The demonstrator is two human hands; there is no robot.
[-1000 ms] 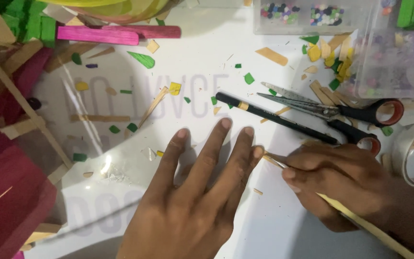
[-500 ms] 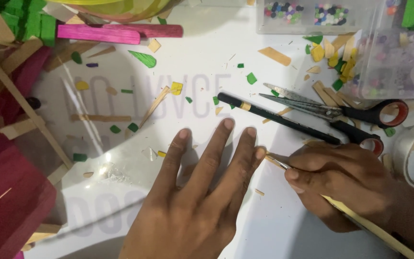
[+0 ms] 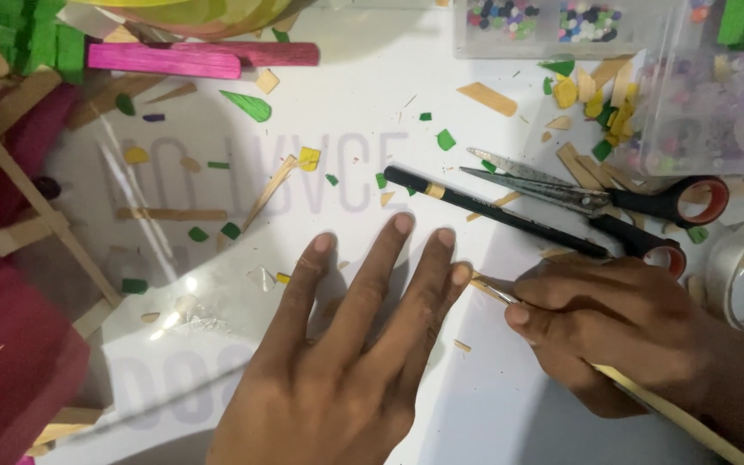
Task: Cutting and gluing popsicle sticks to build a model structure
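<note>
Left hand [image 3: 346,362] lies flat on the counter [image 3: 372,112], fingers apart. Right hand [image 3: 622,336] fingers pinch the stick [image 3: 691,422], its long axis slanting toward the left little finger.

Both hands low and close together, fingertips nearly meeting

The left hand [image 3: 346,362] lies flat, palm down, its four fingers straight, slightly spread and pointing up and to the right (the thumb is out of sight). The right hand [image 3: 622,331] sits just beside it, curled in a pinch, fingertips aimed left toward the left little finger, wrist trailing off to the lower right.
</note>
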